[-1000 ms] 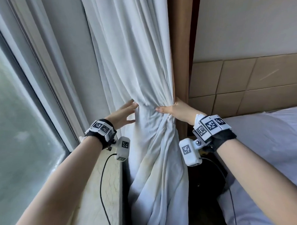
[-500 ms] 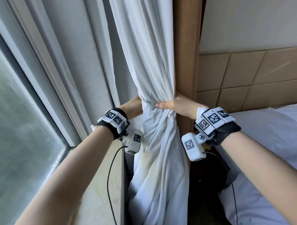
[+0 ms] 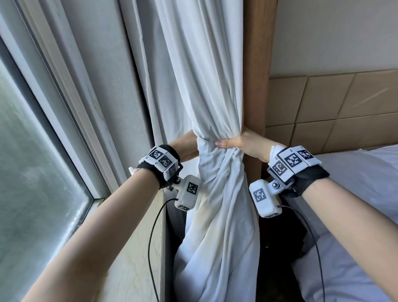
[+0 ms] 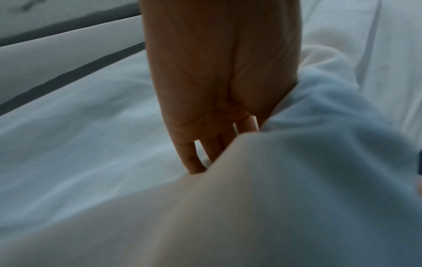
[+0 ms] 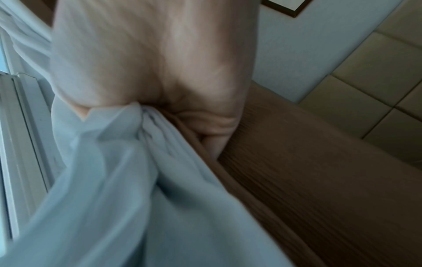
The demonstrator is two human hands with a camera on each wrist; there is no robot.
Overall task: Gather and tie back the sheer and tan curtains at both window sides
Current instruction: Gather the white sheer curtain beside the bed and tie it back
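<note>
At about 9 o'clock of the gathered waist, the left hand [image 3: 186,148] is laid against the white sheer curtain [image 3: 219,120], fingers straight and tucked behind the folds, apparently to keep them from spreading toward the window glass [image 3: 28,178]. The bunch is cinched by the right hand [image 3: 243,144], clenched round it from 3 o'clock, thumb across the front (no tie-back is visible), and held beside the tan wooden post [image 3: 256,85], presumably ready for tying.

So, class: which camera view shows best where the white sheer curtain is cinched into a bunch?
The head view: the sheer curtain narrows to a waist there, right hand gripping it, left hand behind. The right wrist view shows only pinched folds at the palm; the left wrist view shows blurred cloth around the fingers.
</note>
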